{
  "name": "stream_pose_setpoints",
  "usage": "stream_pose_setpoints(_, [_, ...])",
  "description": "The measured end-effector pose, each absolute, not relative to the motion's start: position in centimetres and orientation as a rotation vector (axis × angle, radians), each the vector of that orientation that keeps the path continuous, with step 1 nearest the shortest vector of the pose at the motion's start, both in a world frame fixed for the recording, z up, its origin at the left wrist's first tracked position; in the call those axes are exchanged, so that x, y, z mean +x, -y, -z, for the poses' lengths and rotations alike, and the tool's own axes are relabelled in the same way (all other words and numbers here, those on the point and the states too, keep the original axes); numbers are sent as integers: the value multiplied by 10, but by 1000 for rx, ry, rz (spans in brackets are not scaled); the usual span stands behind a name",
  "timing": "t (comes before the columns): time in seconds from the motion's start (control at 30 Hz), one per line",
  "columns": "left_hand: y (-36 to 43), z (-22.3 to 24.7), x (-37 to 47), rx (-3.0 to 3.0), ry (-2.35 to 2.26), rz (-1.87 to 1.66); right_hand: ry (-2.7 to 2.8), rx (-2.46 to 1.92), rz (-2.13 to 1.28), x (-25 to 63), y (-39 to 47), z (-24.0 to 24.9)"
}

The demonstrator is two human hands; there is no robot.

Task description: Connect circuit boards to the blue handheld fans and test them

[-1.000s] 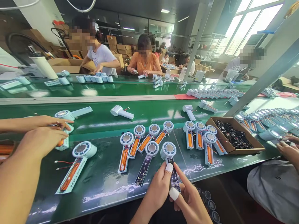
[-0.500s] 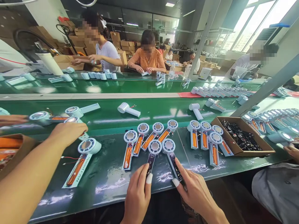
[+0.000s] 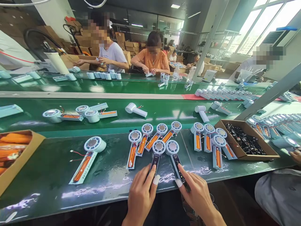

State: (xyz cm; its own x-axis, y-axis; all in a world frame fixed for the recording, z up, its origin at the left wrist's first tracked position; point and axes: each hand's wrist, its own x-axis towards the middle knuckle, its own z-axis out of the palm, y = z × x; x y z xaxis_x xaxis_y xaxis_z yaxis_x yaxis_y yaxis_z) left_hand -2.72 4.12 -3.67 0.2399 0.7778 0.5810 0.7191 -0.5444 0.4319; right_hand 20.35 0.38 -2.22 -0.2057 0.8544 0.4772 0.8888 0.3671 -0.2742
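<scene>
Near the table's front edge, my left hand [image 3: 142,191] is closed around the handle of a pale blue handheld fan [image 3: 159,147], its index finger on the dark circuit board. My right hand [image 3: 196,191] grips a second handheld fan [image 3: 172,147], index finger and thumb along its board. Both fans lie face up, their round heads almost touching and their handles spreading apart toward me. Just beyond them lie several fans with open handles showing orange battery packs [image 3: 133,156]. My fingers partly hide the lower ends of both handles.
A lone open fan [image 3: 95,145] with loose wires lies at left, near a carton of orange packs [image 3: 35,141]. At right, several fans [image 3: 218,153] lie beside a box of black parts [image 3: 268,155]. A green conveyor [image 3: 162,108] carries more fans; co-workers sit beyond.
The co-worker's arm at left has withdrawn from view, leaving a battery-fitted fan on the conveyor. My hands keep hold of the same two fans, and the view has shifted slightly.
</scene>
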Motion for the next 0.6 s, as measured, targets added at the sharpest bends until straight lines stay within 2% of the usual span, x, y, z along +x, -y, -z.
stream_pose_setpoints(0.6, [-51,41,-17,2384,-1539,-1023,2044,-1657,-2,198,-13,22])
